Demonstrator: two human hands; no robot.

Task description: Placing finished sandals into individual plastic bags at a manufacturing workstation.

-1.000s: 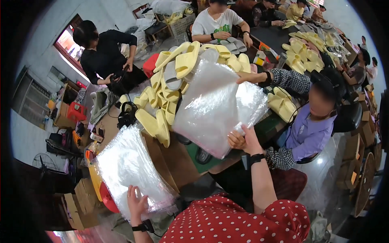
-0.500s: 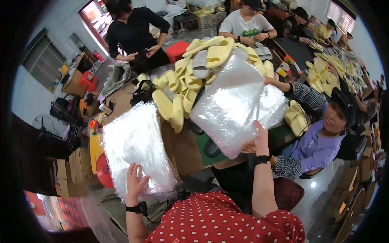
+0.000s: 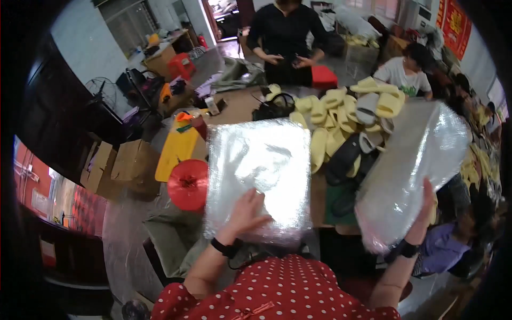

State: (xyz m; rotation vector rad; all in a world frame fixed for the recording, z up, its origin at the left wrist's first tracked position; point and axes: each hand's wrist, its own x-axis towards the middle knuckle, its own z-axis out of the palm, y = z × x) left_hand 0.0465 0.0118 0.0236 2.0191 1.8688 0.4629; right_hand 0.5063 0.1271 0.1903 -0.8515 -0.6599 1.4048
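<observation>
Head view, looking down over the wearer's red polka-dot top [image 3: 277, 293].

Left hand [image 3: 246, 213]: palm and spread fingers pressed flat against the lower face of a stack of clear plastic bags [image 3: 258, 176]. The stack stands near-upright in front of the wearer, its bottom edge close to the chest. The grip is a flat-hand hold on this stack rather than a closed fist; the thumb side is hidden, so whether it curls behind the edge cannot be told. Black band on the wrist.

Right hand [image 3: 424, 210]: fingers laid along the right edge of a second stack of clear plastic bags [image 3: 410, 170], which is tilted, its upper end leaning away to the right. The grip grasps that stack at its lower right side. Black band on this wrist too.

The two stacks are apart, with a gap between them; through the gap the tabletop [image 3: 240, 109] shows.

On the tabletop, behind and between the stacks: a heap of pale yellow slippers [image 3: 330, 114], with some grey ones [image 3: 367, 106] mixed in. A red spool [image 3: 188, 184] sits just left of the left stack, beside a yellow box [image 3: 176, 149].

Others nearby: a person in black [image 3: 288, 37] stands at the far end; a person in a white shirt [image 3: 405, 74] sits at the right; a person in purple [image 3: 442, 248] is partly visible by the right stack.
</observation>
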